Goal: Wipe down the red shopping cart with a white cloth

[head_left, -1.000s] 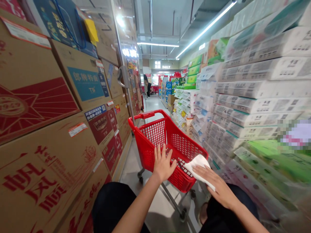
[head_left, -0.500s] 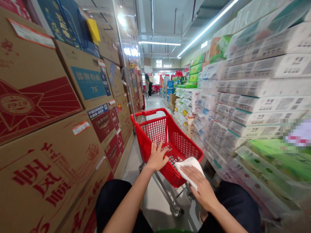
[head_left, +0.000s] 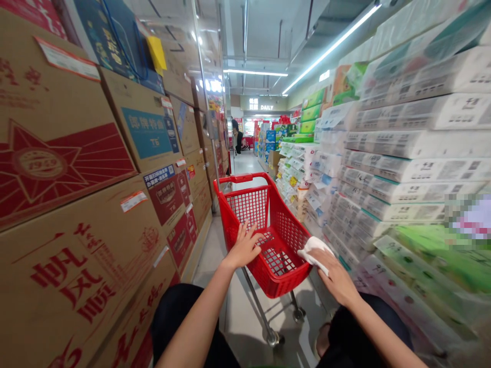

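A red plastic shopping cart [head_left: 253, 204] stands in the aisle in front of me, its basket holding nothing I can see. My left hand [head_left: 242, 249] grips the cart's near left rim, fingers curled over the edge. My right hand [head_left: 335, 276] presses a white cloth [head_left: 312, 250] against the cart's right rim, palm down with the fingers lying flat on the cloth. My dark-clothed knees show at the bottom.
Stacked cardboard cartons [head_left: 76, 204] wall the left side. Packs of tissue and paper goods [head_left: 402, 168] are piled high on the right. The narrow grey floor [head_left: 245, 317] runs ahead to more displays, where a person [head_left: 235, 134] stands far off.
The cloth and my right hand slid from the cart's near rim round to its right rim. The cart sits a little farther from me and my left hand shifted along the rim.
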`<move>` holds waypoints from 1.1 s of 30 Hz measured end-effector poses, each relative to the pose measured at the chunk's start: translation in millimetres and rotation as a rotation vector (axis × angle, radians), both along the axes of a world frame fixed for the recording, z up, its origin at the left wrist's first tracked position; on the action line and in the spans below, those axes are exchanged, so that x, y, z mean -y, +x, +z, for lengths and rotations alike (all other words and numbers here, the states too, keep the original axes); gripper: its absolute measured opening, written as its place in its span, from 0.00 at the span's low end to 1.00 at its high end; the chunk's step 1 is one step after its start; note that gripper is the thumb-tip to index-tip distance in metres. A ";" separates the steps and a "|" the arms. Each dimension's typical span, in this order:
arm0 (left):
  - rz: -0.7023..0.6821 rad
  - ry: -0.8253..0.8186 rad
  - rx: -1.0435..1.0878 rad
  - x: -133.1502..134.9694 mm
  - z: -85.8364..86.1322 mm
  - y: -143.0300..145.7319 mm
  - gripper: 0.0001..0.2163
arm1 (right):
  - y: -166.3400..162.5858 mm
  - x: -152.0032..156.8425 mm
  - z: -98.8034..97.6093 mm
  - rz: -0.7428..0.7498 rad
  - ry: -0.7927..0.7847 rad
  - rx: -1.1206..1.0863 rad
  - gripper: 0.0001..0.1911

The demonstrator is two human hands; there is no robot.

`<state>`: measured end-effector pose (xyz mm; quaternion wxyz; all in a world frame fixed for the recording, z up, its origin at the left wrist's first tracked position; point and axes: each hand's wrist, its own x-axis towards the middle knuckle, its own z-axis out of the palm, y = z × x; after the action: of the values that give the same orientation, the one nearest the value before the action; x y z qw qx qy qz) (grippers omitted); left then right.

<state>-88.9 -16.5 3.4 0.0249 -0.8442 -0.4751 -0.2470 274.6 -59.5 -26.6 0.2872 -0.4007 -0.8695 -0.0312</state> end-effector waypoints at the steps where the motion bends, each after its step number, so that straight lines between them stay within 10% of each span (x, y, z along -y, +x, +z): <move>1: -0.006 -0.006 0.002 -1.3 0.7 -1.9 0.19 | -3.9 4.0 -1.6 -0.001 0.003 -0.020 0.26; 15: 0.101 -0.010 -0.079 26.7 24.8 -27.3 0.22 | -70.9 60.8 25.8 0.286 -0.157 0.103 0.39; 23: 0.049 -0.143 -0.076 81.2 -6.3 43.8 0.24 | -72.7 0.0 54.0 0.340 -0.140 0.140 0.33; 33: 0.006 -0.066 -0.130 76.4 -13.8 34.3 0.21 | -88.4 -37.2 33.5 0.154 -0.045 0.011 0.29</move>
<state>-54.6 -92.9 -10.4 0.0285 -0.8575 -0.4828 -0.1757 186.2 -22.3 7.0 0.2750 -0.3390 -0.8997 0.0082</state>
